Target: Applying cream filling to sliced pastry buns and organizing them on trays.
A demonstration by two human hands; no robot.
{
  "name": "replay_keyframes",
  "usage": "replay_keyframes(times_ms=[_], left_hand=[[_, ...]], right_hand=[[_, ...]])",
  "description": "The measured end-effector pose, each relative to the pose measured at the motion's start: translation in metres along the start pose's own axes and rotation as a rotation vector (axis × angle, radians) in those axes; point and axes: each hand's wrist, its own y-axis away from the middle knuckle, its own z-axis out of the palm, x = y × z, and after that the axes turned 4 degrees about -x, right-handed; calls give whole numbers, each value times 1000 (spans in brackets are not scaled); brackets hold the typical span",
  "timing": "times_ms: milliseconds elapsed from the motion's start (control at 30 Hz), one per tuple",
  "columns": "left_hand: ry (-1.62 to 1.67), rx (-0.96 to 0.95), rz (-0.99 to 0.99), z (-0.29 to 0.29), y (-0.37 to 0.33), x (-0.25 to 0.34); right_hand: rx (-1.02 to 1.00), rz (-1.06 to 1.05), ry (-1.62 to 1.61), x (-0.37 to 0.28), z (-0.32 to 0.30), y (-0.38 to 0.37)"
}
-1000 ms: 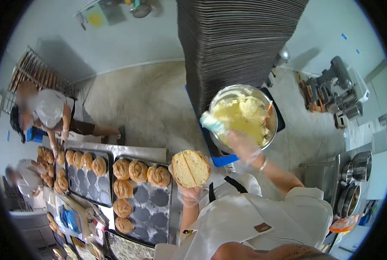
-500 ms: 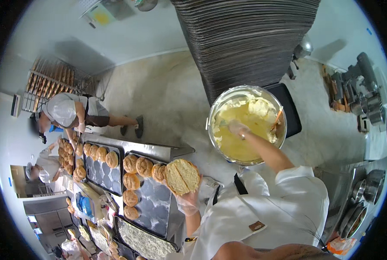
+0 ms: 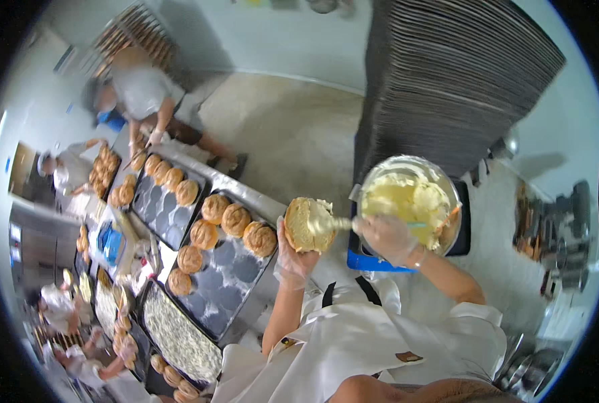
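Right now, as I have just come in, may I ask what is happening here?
A person's left hand holds a bread, cut face showing. The right hand grips a tool, its blurred end over that face. In this view, the right hand overlaps the near rim of a bowl of yellow mix. To the left, buns sit on a dark tray.

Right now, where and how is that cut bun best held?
Hold the cut bun by its rim, probably from the near left, like the left hand: it's round, cut side up, and the right hand holds a tool over it.
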Motion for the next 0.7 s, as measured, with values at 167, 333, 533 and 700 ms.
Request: replay_keyframes(times_ms=[167,333,533,700], left_hand=[[2022,250,-562,-39,9,-24],[2012,520,-499,-78,53,-53],[2065,700,-298,-171,145,-95],[2202,785,-180,-231,202,-91]], right_hand=[[-81,-243,-83,-47,16,-35],[-5,-371,-38,-112,67,-113],[-276,-836,-510,-191,121,-137],[-884,297,-1269,-252,207,-192]])
